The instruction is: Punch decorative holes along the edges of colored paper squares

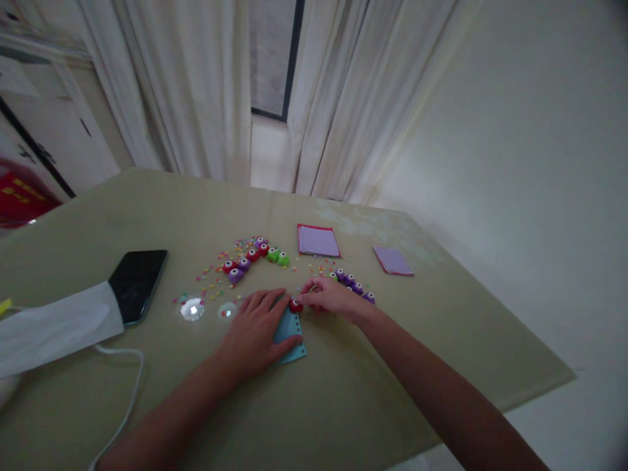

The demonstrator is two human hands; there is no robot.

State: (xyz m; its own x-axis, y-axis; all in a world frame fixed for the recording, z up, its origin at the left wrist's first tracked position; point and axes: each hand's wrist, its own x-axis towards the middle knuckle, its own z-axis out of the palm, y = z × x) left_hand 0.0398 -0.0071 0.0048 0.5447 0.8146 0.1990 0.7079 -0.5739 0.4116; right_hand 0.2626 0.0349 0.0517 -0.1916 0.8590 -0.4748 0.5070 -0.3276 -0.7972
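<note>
My left hand (261, 327) lies flat with fingers spread on a light blue sheet of paper (292, 350), pressing it to the table. Small holes run along the sheet's right edge, and the hand covers much of the rest. At the sheet's upper corner sits a small red craft punch (295, 305) with an eye-like button. My right hand (330, 296) is closed, its thumb and fingertips pinching this punch from the right. Just beyond that hand stands a row of purple and green punches (349, 280), partly hidden by it.
Red, purple and green punches (252, 256) stand in a crooked line among coloured paper bits (216, 278). Farther back lie two red-edged lilac paper stacks (318, 241) (393, 260). Two clear round lids (191, 309), a black phone (140, 281), white paper (63, 327) and a white cable (132, 392) are left.
</note>
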